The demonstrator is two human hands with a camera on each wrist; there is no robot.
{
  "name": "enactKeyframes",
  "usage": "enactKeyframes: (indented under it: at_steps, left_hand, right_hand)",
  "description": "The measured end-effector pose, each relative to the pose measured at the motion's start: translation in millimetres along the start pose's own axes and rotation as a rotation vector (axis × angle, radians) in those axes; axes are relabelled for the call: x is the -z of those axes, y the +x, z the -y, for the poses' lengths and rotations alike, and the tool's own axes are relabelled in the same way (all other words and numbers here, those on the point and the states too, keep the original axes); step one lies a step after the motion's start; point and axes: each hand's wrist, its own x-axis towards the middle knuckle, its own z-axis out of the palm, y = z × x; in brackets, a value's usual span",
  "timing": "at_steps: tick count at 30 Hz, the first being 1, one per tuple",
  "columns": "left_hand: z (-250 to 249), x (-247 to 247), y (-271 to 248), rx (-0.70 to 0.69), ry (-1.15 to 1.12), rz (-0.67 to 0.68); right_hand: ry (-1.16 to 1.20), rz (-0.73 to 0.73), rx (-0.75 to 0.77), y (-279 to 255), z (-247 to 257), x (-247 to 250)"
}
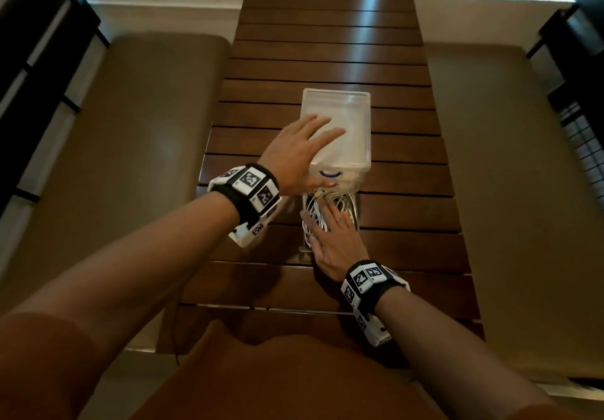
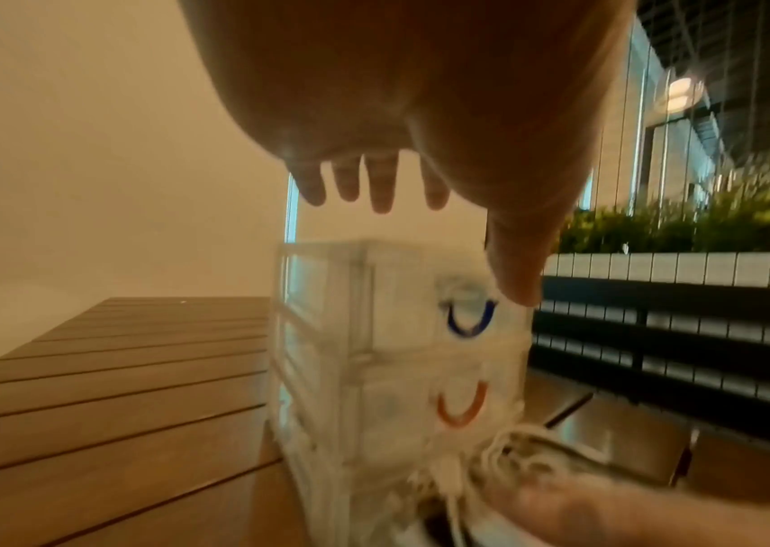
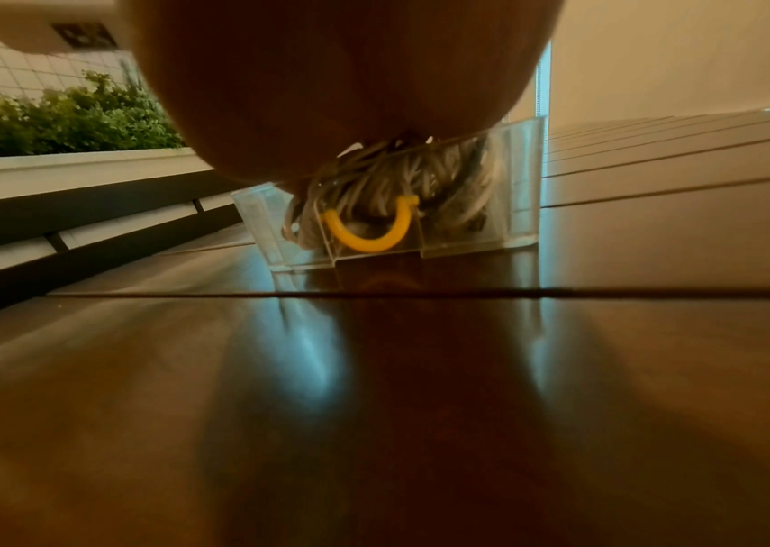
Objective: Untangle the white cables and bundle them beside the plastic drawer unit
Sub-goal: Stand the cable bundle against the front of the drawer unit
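A clear plastic drawer unit stands on the slatted wooden table; blue and orange handles show on its upper drawers. Its bottom drawer, with a yellow handle, is pulled out towards me and holds a tangle of white cables. My left hand is spread flat over the unit's top near corner, fingers straight, thumb at the top front edge. My right hand lies on the cables, fingers bent down into the pile, thumb along its left side.
Beige cushioned benches run along both sides of the table. A dark railing and a planter with green shrubs lie beyond the right bench. Bare table slats stretch beyond and beside the unit.
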Motion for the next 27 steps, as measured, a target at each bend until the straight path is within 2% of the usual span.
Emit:
enactKeyframes:
  at_steps: [2, 3, 14, 22, 27]
  left_hand:
    - [4.5, -12.8, 4.4, 0.032, 0.072, 0.165]
    - [6.9, -19.4, 4.5, 0.04, 0.083, 0.185]
    - [10.6, -34.7, 4.1, 0.029, -0.025, 0.063]
    - [13.1, -35.1, 10.8, 0.047, 0.029, 0.076]
    - [14.7, -32.7, 13.1, 0.038, 0.048, 0.105]
  right_hand:
    - [0.009, -0.003, -0.014, -0.6, -0.4, -0.7]
    - [0.006, -0.012, -0.018, -0.4, -0.5, -1.3]
    - [-0.012, -0.022, 0.003, 20.0, -8.3, 8.9]
    - [-0.007, -0.058, 0.03, 23.8, -10.0, 7.6]
    - [0.091, -0.169, 0.048, 24.8, -9.6, 12.7]
